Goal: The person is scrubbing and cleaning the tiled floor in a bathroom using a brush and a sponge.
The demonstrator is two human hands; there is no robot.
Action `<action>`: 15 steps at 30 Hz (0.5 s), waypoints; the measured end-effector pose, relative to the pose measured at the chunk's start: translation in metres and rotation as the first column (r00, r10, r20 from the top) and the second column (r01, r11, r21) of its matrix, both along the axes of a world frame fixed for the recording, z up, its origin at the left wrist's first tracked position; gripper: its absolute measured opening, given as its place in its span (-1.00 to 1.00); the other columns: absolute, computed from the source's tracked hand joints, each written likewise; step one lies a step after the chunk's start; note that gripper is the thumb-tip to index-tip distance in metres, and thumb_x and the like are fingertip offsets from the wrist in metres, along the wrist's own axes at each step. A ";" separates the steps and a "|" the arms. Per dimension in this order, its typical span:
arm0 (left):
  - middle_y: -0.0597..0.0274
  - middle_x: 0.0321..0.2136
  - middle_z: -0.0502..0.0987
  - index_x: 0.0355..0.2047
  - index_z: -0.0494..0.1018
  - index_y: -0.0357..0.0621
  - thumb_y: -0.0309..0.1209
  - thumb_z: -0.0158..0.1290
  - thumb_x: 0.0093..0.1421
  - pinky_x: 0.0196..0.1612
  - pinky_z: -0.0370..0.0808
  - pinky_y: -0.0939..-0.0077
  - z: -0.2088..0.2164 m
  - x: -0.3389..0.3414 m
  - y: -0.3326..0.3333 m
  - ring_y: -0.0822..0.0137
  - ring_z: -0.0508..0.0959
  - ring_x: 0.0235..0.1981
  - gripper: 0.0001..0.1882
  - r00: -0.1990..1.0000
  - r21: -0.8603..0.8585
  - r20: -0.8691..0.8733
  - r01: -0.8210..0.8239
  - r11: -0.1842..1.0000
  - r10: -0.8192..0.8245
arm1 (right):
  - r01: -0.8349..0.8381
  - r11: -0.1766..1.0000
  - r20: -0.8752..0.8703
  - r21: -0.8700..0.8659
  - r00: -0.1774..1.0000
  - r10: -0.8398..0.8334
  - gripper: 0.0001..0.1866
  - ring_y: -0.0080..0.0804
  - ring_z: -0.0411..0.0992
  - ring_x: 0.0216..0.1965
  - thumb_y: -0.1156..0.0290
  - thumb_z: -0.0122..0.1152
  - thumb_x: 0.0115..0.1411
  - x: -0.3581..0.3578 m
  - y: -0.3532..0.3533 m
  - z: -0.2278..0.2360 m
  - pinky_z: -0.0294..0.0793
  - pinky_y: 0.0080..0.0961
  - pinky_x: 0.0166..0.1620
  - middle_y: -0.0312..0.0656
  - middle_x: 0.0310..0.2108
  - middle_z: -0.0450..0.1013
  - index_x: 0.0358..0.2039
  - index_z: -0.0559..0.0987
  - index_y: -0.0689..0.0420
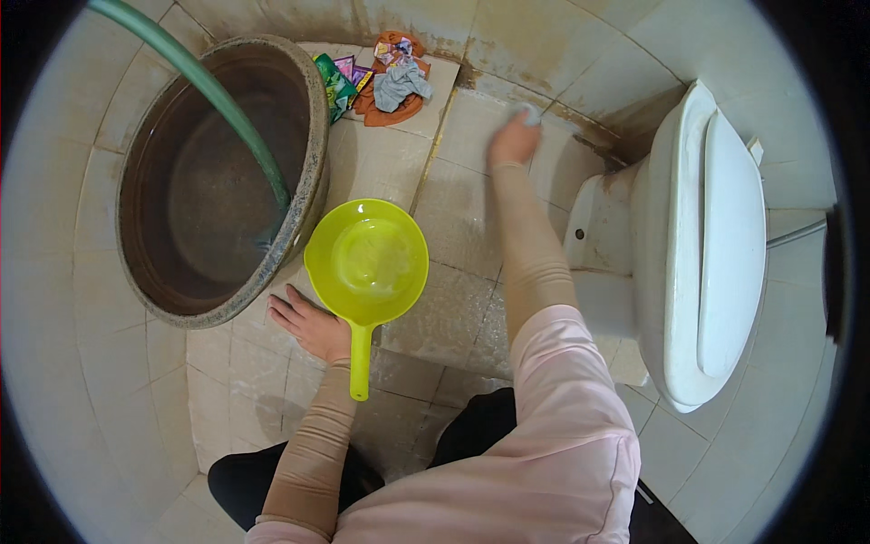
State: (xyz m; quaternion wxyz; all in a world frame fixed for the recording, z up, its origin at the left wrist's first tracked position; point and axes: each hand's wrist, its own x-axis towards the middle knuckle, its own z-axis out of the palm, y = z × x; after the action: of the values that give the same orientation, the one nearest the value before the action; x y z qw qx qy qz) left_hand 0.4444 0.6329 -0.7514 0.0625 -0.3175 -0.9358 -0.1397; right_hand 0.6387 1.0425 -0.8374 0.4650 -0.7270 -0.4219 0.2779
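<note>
My right hand [514, 143] reaches far out to the wet tiled floor [458, 222] near the wall. It is closed on a small pale grey scrubber [529, 114]; motion blurs the hand, so the scrubber's exact kind is unclear. My left hand [313, 328] has its fingers spread on the tiles beside the big tub. Part of that hand lies behind a yellow-green dipper [360, 304], whose handle points toward me. A little water or suds shows in the dipper's bowl.
A large round tub [315, 172] of dark water stands at the left, with a green hose [231, 113] running into it. Crumpled orange and grey cloths [396, 86] and packets [337, 89] lie by the far wall. A white toilet [684, 245] stands on the right.
</note>
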 end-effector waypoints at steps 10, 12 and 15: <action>-0.27 0.30 -0.05 0.25 0.06 -0.20 0.19 -0.02 0.09 0.26 0.07 -0.12 -0.001 0.002 0.000 -0.30 -0.08 0.31 -0.10 1.000 0.037 -0.012 0.015 0.999 -0.014 | -0.174 0.981 0.653 -0.086 0.733 0.187 -0.54 0.10 0.38 -0.09 0.34 0.11 0.17 0.034 -0.030 0.015 0.40 -0.11 -0.05 0.15 -0.13 0.37 0.12 0.39 -0.09; -0.27 0.30 -0.05 0.25 0.07 -0.20 0.20 -0.03 0.09 0.26 0.07 -0.13 0.001 0.003 0.001 -0.29 -0.08 0.31 -0.10 1.000 0.030 -0.002 -0.001 1.000 0.001 | -0.069 0.993 0.553 -0.100 0.825 0.113 -0.49 0.11 0.37 -0.08 0.41 0.09 0.11 0.080 -0.050 0.025 0.40 -0.12 -0.01 0.16 -0.11 0.34 0.13 0.37 -0.07; -0.26 0.30 -0.05 0.25 0.07 -0.18 0.21 -0.04 0.09 0.25 0.08 -0.13 0.003 0.003 0.002 -0.26 -0.08 0.32 -0.10 1.000 0.013 0.000 -0.017 1.000 0.017 | 0.183 0.980 0.754 -0.074 0.654 -0.065 -0.51 0.09 0.38 -0.12 0.39 0.08 0.14 0.093 -0.072 0.025 0.41 -0.15 -0.06 0.17 -0.15 0.36 0.13 0.37 -0.04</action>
State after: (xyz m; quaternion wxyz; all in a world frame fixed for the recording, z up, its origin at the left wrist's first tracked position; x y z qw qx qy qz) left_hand 0.4475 0.6345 -0.7481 0.0656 -0.3092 -0.9375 -0.1453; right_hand 0.7321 0.9706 -0.8119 0.2152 -0.8353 -0.5037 -0.0480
